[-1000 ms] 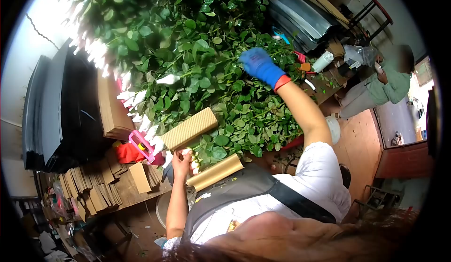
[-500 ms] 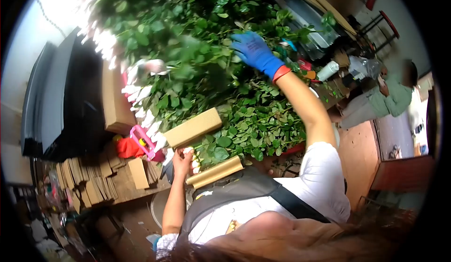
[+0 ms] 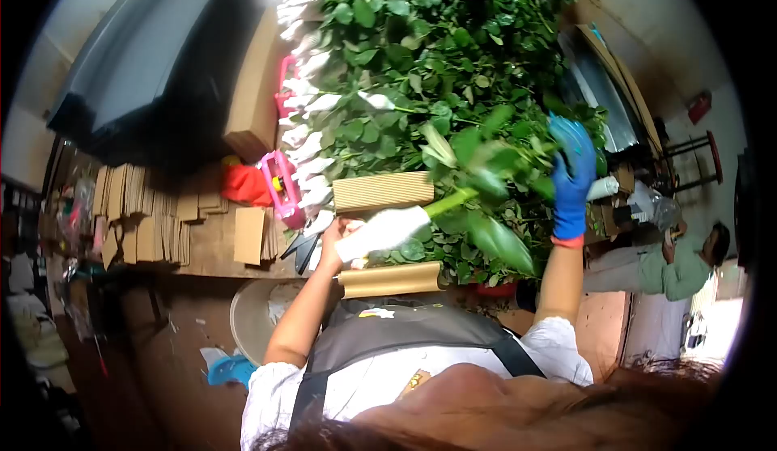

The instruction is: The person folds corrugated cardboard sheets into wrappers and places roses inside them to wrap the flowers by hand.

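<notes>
A long-stemmed rose (image 3: 449,202), its head in a white sleeve (image 3: 388,234), lies blurred across the view above the work spot. My right hand (image 3: 572,168), in a blue glove with a red cuff, is closed at the leafy end of this rose. My bare left hand (image 3: 332,242) has curled fingers beside the flower heads, partly hidden behind the white sleeve; what it grips does not show. Corrugated cardboard (image 3: 384,192) stands just beyond, and a curved cardboard flap (image 3: 391,279) lies nearer my apron.
A large heap of leafy roses (image 3: 453,55) covers the table, white heads to the left. Scissors (image 3: 303,250), a pink tape dispenser (image 3: 282,188) and cardboard pieces (image 3: 154,241) lie left. A bin (image 3: 247,321) stands below. Another person (image 3: 676,269) stands at right.
My right hand has come from over the leaf heap back toward me and to the right, with a rose now in it. My left hand stays by the cardboard. The view has turned.
</notes>
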### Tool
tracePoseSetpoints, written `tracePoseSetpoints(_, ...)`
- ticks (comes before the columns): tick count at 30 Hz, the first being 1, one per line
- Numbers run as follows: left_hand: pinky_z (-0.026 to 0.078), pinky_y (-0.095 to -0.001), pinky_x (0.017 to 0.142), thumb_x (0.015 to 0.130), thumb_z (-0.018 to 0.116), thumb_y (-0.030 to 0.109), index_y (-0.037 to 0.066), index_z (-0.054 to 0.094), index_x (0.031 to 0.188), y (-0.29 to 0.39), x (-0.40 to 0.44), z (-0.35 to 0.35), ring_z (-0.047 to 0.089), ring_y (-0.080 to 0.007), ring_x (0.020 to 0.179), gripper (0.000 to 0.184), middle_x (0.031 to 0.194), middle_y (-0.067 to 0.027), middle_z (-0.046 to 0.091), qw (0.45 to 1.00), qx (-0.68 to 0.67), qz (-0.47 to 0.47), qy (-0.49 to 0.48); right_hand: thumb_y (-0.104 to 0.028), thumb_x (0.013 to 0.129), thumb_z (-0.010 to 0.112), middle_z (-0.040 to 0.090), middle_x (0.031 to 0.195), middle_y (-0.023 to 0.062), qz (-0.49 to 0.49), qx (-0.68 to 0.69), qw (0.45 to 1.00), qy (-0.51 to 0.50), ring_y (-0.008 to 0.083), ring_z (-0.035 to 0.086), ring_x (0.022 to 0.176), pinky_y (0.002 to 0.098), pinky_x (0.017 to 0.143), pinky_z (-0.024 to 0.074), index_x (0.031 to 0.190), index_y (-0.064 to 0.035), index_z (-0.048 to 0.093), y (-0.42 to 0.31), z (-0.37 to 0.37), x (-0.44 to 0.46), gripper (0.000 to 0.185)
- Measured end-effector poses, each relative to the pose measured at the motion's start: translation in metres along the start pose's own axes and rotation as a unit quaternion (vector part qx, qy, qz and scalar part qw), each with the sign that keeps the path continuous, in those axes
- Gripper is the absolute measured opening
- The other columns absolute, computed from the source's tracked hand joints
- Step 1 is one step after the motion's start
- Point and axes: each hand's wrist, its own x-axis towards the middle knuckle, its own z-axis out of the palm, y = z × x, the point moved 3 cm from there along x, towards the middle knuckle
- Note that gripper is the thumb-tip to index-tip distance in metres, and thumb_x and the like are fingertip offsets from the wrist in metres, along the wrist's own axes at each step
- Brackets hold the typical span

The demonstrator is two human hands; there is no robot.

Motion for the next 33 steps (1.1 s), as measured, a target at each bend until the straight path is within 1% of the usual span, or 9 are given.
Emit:
tracePoseSetpoints(1, 0.055, -0.0287, 0.064, 0.087, 0.078, 0.012, -0.001, 0.062, 0.106, -0.019, 0.02, -0.006, 0.064, -0.0127, 0.074, 0.028, 0.089, -0.0066, 0.069, 0.995, 0.032, 0.097, 0.003, -0.015, 0.096, 0.06, 0.069, 0.123, 0.0143, -0.002, 0.024, 1.0, 0.002, 0.0342, 0.063, 0.118, 0.0474, 0.109, 0.0434, 0.117, -0.0024, 0.07, 0.0, -0.007, -0.006, 0.026)
tracePoseSetpoints(5, 0.053, -0.0284, 0.061, 0.088, 0.079, 0.014, 0.002, 0.061, 0.104, 0.006, -0.005, 0.003, 0.062, -0.0118, 0.071, 0.026, 0.089, -0.005, 0.067, 0.999, 0.016, 0.041, 0.005, -0.025, 0.095, 0.067, 0.06, 0.137, 0.0198, 0.112, 0.262, 0.953, 0.098, 0.034, 0.059, 0.124, 0.0469, 0.108, 0.0433, 0.13, 0.0019, 0.062, 0.027, -0.015, -0.07, 0.045)
tracePoseSetpoints(6, 0.052, -0.0293, 0.052, 0.09, 0.077, 0.014, 0.003, 0.06, 0.104, 0.018, -0.005, 0.005, 0.061, -0.0126, 0.063, 0.025, 0.084, -0.0044, 0.064, 0.983, 0.089, 0.157, 0.026, -0.024, 0.094, 0.067, 0.06, 0.136, 0.0195, 0.148, 0.305, 0.931, 0.133, 0.034, 0.059, 0.124, 0.0469, 0.108, 0.0432, 0.13, 0.0016, 0.062, 0.027, -0.012, -0.086, 0.044)
tracePoseSetpoints(11, 0.051, -0.0329, 0.044, 0.09, 0.076, 0.014, 0.003, 0.058, 0.102, 0.012, -0.009, 0.005, 0.063, -0.0151, 0.058, 0.024, 0.081, -0.0053, 0.063, 0.998, 0.021, 0.05, 0.011, -0.022, 0.094, 0.066, 0.061, 0.136, 0.0181, 0.257, 0.246, 0.926, 0.127, 0.0339, 0.058, 0.125, 0.0471, 0.109, 0.0426, 0.129, 0.0001, 0.064, 0.004, -0.029, -0.158, 0.042)
tracePoseSetpoints(13, 0.051, -0.032, 0.05, 0.09, 0.077, 0.015, 0.001, 0.06, 0.102, -0.023, 0.018, -0.004, 0.064, -0.0142, 0.065, 0.025, 0.084, -0.0063, 0.065, 0.983, 0.071, 0.168, 0.025, -0.021, 0.093, 0.066, 0.061, 0.135, 0.0176, 0.271, 0.227, 0.928, 0.12, 0.0338, 0.058, 0.125, 0.0472, 0.11, 0.0424, 0.129, -0.0005, 0.064, -0.003, -0.033, -0.172, 0.041)
tracePoseSetpoints(17, 0.054, -0.0296, 0.064, 0.088, 0.079, 0.017, -0.001, 0.064, 0.101, -0.02, 0.009, -0.002, 0.062, -0.0121, 0.074, 0.027, 0.09, -0.0068, 0.069, 0.999, -0.037, 0.018, -0.001, -0.02, 0.092, 0.065, 0.062, 0.135, 0.0165, 0.24, 0.159, 0.954, 0.084, 0.0337, 0.058, 0.126, 0.0473, 0.111, 0.042, 0.128, -0.0018, 0.065, -0.002, -0.04, -0.165, 0.04)
tracePoseSetpoints(27, 0.056, -0.0308, 0.071, 0.084, 0.081, 0.017, 0.001, 0.068, 0.106, -0.014, 0.01, -0.005, 0.068, -0.0144, 0.071, 0.031, 0.091, -0.0097, 0.072, 0.989, 0.072, 0.122, 0.044, -0.007, 0.084, 0.068, 0.069, 0.121, 0.0124, -0.008, -0.022, 0.984, -0.174, 0.0326, 0.063, 0.115, 0.0446, 0.104, 0.0464, 0.116, -0.0061, 0.07, -0.014, 0.014, -0.125, 0.032)
tracePoseSetpoints(30, 0.055, -0.0314, 0.078, 0.083, 0.081, 0.017, 0.002, 0.069, 0.11, -0.017, 0.01, -0.002, 0.069, -0.0152, 0.085, 0.033, 0.094, -0.0062, 0.073, 0.998, 0.018, 0.054, 0.026, 0.0, 0.075, 0.071, 0.07, 0.111, 0.0129, 0.041, -0.02, 0.977, -0.207, 0.0353, 0.065, 0.098, 0.0447, 0.086, 0.0516, 0.114, -0.0065, 0.071, -0.047, 0.058, -0.125, 0.039)
tracePoseSetpoints(33, 0.053, -0.0278, 0.071, 0.086, 0.079, 0.017, 0.002, 0.066, 0.105, -0.014, 0.012, -0.004, 0.061, -0.0084, 0.077, 0.027, 0.092, -0.0006, 0.069, 0.987, 0.088, 0.125, 0.039, -0.014, 0.077, 0.075, 0.068, 0.109, 0.0089, 0.093, -0.099, 0.954, -0.267, 0.0318, 0.063, 0.102, 0.0446, 0.092, 0.0491, 0.114, -0.016, 0.071, -0.032, 0.107, -0.165, 0.037)
